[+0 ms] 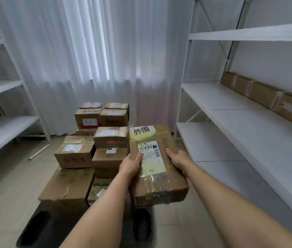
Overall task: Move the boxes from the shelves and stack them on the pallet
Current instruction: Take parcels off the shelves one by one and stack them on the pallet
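Flat cardboard box gripped at both sides by left hand and right hand, beside stacked boxes on dark pallet, row of boxes on right shelf

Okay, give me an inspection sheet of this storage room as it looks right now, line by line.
Surface: dark pallet on a pale tiled floor, its near edge bare.
Job's things: carried box with a yellow label, held above the stacked boxes on the pallet; row of boxes still at the back of the right shelf.
Clutter: a white tube lying on the floor left of the stack.
Grippers: left hand grips the carried box's left edge, right hand grips its right edge, thumbs on top.
Cables: nothing seen.
Surroundings: white curtain behind the stack; left shelf, with a brown shape low on it, too blurred to name.
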